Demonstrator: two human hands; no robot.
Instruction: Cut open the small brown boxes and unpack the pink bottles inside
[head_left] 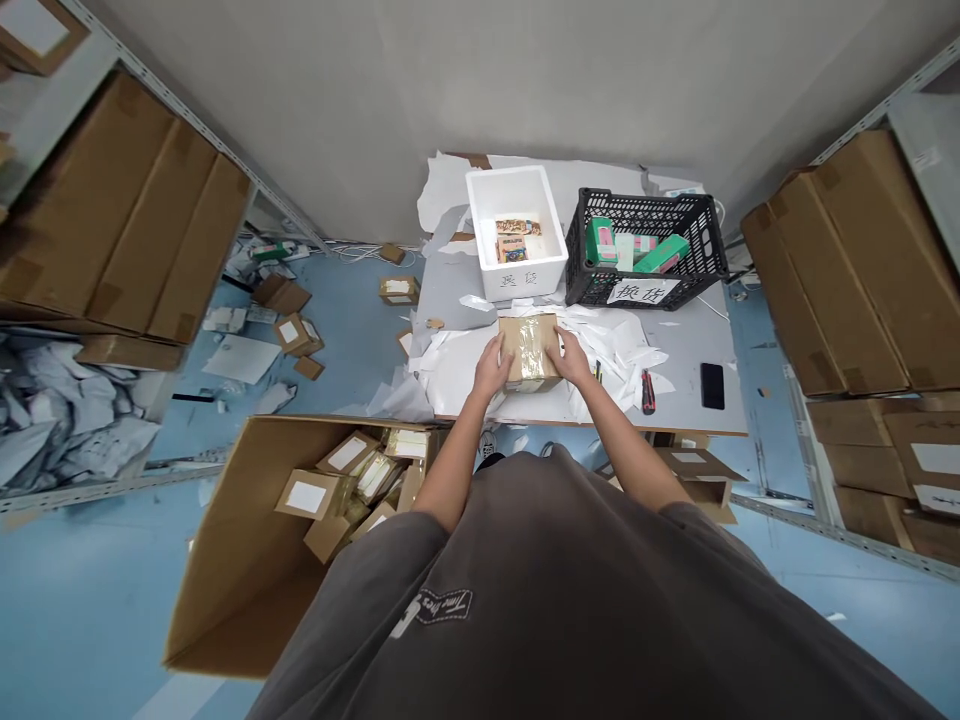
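A dark grey T-shirt (570,600) with short sleeves (401,540) was worn; its slanted patch (450,606), edged in pale dashes, bore white lettering beginning "Time".

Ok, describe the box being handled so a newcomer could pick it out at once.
On the table, find the white tub. Just in front of that tub, a cardboard box with shiny tape over its top is held between the left hand and right hand. That grip sets it apart from the boxes piled in the big carton.
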